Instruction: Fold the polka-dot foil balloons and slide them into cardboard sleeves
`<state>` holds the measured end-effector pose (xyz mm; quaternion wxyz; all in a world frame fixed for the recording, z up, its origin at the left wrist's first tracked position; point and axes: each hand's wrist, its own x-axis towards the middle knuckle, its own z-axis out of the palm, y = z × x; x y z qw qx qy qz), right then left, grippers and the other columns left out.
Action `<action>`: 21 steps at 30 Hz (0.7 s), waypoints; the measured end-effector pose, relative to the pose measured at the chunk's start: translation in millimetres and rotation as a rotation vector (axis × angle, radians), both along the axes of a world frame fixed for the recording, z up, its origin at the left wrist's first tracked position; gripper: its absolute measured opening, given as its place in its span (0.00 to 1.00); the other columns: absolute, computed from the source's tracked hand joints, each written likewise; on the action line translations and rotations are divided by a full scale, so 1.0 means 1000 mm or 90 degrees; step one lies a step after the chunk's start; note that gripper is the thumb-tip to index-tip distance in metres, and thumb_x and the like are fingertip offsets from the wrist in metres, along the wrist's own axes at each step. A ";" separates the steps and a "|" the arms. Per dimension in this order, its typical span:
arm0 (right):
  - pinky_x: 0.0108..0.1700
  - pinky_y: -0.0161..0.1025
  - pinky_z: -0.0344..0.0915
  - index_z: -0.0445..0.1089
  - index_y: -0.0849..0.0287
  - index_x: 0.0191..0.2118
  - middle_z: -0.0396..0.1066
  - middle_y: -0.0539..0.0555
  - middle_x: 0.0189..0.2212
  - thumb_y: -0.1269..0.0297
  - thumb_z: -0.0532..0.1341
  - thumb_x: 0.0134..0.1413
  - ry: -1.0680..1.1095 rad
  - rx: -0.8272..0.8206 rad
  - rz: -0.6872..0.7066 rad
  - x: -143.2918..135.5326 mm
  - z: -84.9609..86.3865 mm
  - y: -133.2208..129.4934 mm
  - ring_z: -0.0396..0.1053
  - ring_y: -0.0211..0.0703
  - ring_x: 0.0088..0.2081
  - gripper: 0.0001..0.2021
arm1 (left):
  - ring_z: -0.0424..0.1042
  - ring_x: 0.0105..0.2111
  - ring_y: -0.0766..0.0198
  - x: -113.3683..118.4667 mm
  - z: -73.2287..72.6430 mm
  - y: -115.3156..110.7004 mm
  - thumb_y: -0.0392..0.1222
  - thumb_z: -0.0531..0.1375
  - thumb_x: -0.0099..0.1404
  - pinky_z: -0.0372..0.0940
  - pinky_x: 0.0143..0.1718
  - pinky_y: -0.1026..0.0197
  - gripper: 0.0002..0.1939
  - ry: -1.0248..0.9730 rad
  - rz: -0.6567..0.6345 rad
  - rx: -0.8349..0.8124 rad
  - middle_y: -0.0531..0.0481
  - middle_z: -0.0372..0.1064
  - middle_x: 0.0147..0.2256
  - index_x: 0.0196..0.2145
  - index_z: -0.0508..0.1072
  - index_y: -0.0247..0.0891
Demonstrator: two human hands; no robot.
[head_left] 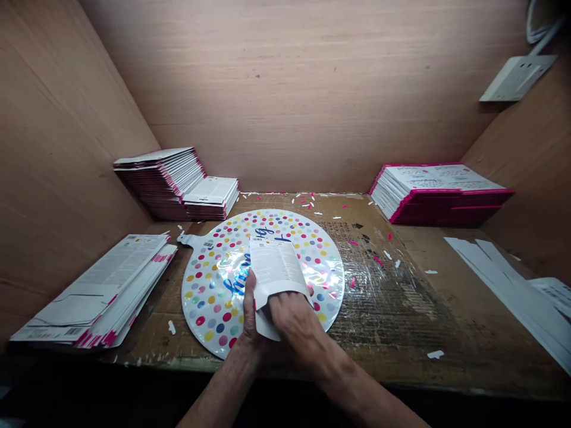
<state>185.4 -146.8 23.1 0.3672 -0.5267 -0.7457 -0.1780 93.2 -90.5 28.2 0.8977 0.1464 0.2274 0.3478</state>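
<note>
Holding a white printed sleeve [277, 264] over the middle of a round foil balloon [209, 312], with the open mouth toward the wearer. Gripping it with the left hand [253, 312], curled close round the sleeve, with the thumb along its left edge. Reaching into the mouth with the right hand [298, 324], in past the finger joints; with fingertips hidden by the paper, cannot tell whether spread, closed or pinching anything.

Below both hands: balloon lying flat on the desk [379, 362], white with many-coloured dots, partly hidden under the sleeve. Printed with blue script lettering; pointing its short neck [184, 239] out to the left.

Behind the balloon, to the left: a tall stack of folded cards [156, 178], pink along the edges, and a lower stack [212, 190] right beside it. Left of the balloon, near the front: a fanned pile of printed sleeves [111, 279]. Behind the balloon, to the right: a pink-edged stack [439, 193], neatly squared. Well to the right of the balloon: long white paper strips [499, 288]. Scattered behind and to the right of the balloon: small pink and white scraps [377, 261]. High above the balloon, far right: a white socket box [513, 80].
</note>
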 end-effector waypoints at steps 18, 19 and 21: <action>0.44 0.41 0.66 0.72 0.61 0.45 0.74 0.56 0.35 0.73 0.56 0.64 0.000 -0.116 -0.001 0.064 -0.026 -0.072 0.69 0.43 0.39 0.09 | 0.64 0.58 0.52 0.007 -0.034 0.008 0.43 0.54 0.70 0.62 0.59 0.47 0.14 0.787 -0.018 1.239 0.42 0.69 0.53 0.50 0.71 0.38; 0.44 0.41 0.65 0.73 0.60 0.44 0.74 0.56 0.35 0.71 0.56 0.64 -0.010 -0.132 0.002 0.066 -0.027 -0.071 0.69 0.43 0.39 0.08 | 0.64 0.58 0.51 0.008 -0.036 0.005 0.43 0.54 0.70 0.62 0.59 0.47 0.14 0.789 -0.025 1.242 0.42 0.69 0.54 0.50 0.71 0.38; 0.43 0.41 0.64 0.72 0.61 0.43 0.73 0.56 0.35 0.70 0.55 0.65 -0.036 -0.155 0.020 0.068 -0.029 -0.071 0.67 0.43 0.38 0.09 | 0.64 0.58 0.51 0.008 -0.037 0.002 0.43 0.54 0.70 0.61 0.60 0.46 0.14 0.791 -0.033 1.245 0.42 0.68 0.54 0.50 0.71 0.38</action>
